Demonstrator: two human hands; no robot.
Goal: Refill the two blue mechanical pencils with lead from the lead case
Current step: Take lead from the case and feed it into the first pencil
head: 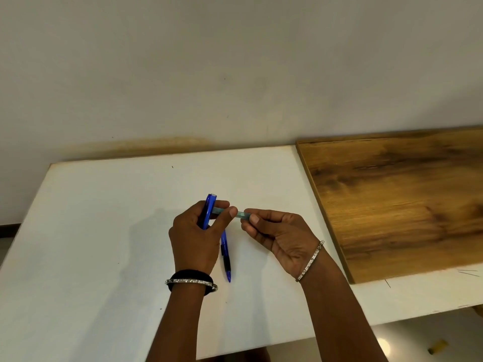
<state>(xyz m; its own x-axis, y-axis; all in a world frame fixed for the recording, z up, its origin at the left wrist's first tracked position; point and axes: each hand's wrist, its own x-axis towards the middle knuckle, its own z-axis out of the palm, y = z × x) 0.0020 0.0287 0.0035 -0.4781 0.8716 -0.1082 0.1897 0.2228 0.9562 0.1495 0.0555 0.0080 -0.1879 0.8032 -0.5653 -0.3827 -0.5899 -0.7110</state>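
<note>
Blue pencil (pixel 209 209) is gripped in your left hand (pixel 194 241), which also pinches the lead case (pixel 241 214) mid-frame with your right hand (pixel 282 236); second pencil (pixel 226 259) lies on the table (pixel 104 231).

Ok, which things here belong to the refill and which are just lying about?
Job: blue pencil in the left hand, lead case between it and the right hand, second blue pencil on the table.
Lying about: wooden board, yellow object on the floor.

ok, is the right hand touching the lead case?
Touching. The head view shows the right hand pinching the right end of the lead case between thumb and fingers; the left hand pinches its other end.
</note>
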